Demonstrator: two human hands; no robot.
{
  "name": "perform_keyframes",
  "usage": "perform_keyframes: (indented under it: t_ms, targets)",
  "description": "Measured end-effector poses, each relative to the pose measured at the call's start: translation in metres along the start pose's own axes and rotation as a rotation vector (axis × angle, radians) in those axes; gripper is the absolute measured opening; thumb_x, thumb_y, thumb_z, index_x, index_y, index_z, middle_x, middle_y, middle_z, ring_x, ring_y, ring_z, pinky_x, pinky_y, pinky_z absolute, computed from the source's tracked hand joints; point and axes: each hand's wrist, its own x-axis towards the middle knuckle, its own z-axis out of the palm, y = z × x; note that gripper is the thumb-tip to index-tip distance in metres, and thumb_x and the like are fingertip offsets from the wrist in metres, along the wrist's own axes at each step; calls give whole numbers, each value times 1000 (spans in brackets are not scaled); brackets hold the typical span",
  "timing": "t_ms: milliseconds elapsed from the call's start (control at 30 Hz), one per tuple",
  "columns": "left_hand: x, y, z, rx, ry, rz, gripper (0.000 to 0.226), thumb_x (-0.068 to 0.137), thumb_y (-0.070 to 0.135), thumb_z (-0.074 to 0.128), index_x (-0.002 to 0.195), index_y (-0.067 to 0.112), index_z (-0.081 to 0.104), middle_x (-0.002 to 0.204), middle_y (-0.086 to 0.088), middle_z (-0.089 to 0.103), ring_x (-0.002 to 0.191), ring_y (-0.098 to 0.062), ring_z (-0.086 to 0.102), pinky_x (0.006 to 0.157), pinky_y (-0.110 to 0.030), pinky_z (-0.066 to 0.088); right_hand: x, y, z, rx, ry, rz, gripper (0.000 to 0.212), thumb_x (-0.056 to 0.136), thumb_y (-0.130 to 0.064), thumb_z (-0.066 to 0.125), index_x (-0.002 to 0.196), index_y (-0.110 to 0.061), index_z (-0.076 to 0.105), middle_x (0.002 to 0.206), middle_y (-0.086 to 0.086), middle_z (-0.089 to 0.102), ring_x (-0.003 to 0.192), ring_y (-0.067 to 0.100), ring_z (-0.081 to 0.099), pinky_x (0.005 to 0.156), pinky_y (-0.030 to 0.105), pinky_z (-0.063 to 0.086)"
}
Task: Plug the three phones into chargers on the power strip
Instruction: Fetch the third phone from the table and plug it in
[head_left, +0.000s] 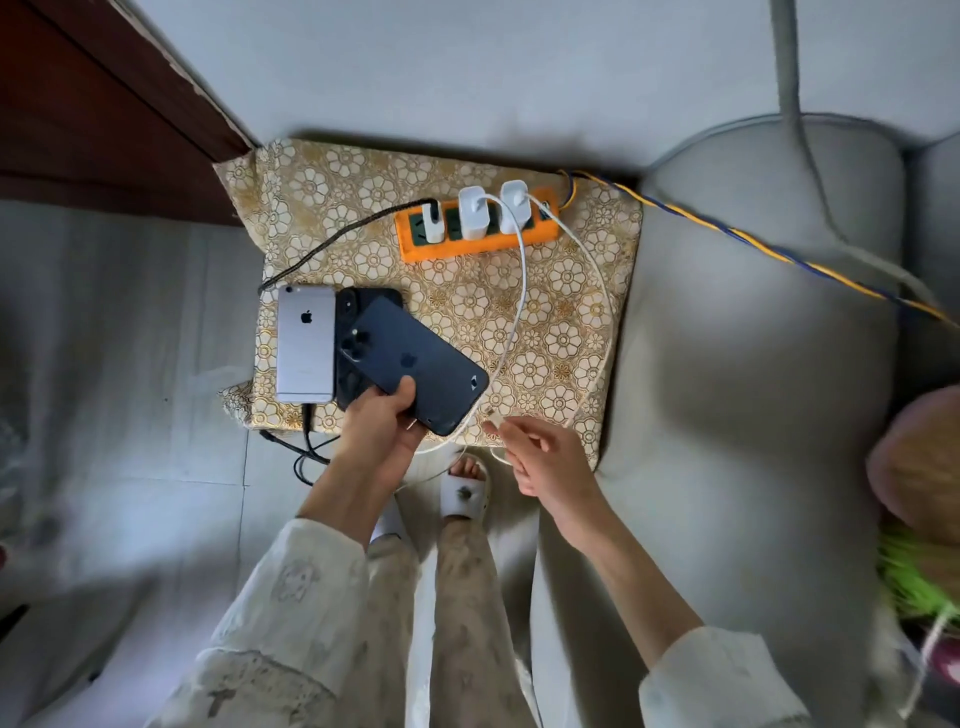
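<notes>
Step in hand: second phone. Left hand (382, 423) gripping dark blue phone (415, 364); right hand (540, 457), just beside, pinching white cable (522, 291) end. Next: align plug with port.

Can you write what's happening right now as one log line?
left hand: holds dark blue phone | right hand: pinches white cable end | silver phone: plugged in
</notes>
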Motion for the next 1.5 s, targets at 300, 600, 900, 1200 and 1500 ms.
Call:
perform_keyframes:
  t_ms: [300, 600, 900, 1200, 1500]
  targets:
    - [-15, -10, 3, -91, -68, -57, 17, 95, 1, 38, 96, 7, 53, 97, -5, 62, 87, -17, 60, 63, -31, 57, -10, -2, 4, 132, 4, 76, 24, 92, -7, 51, 114, 1, 60, 31, -13, 38, 27, 0, 37, 33, 10, 24]
    - [-21, -13, 2, -145, -77, -106, 17, 95, 2, 37, 96, 4, 54, 98, -9, 62, 90, -19, 60, 71, -37, 50, -13, -7, 1, 198, -41, 72, 20, 92, -1, 48, 109, 3, 59, 32, -12, 35, 26, 1, 37, 32, 10, 21]
    - [-24, -18, -2, -171, -96, -87, 18, 95, 2, 38, 100, 6, 54, 100, -7, 62, 92, -19, 60, 64, -31, 59, -13, -4, -4, 2, -36, 19, 20, 92, -5, 49, 105, 0, 63, 30, -12, 42, 27, 0, 40, 33, 9, 26]
    - [-24, -25, 8, 93, -7, 108, 20, 92, 1, 46, 111, 5, 51, 95, -3, 63, 86, -16, 63, 61, -27, 60, -8, 11, -6, -89, -71, 11, 24, 96, -7, 42, 96, 3, 64, 32, -16, 46, 29, -2, 42, 35, 7, 26]
    - [-22, -30, 9, 576, -70, 52, 23, 91, 4, 50, 112, 10, 54, 108, -10, 63, 98, -23, 59, 81, -30, 49, -8, 31, -38, 76, -116, 136, 25, 91, -18, 53, 115, -9, 56, 107, 6, 63, 99, 16, 61, 87, 31, 51]
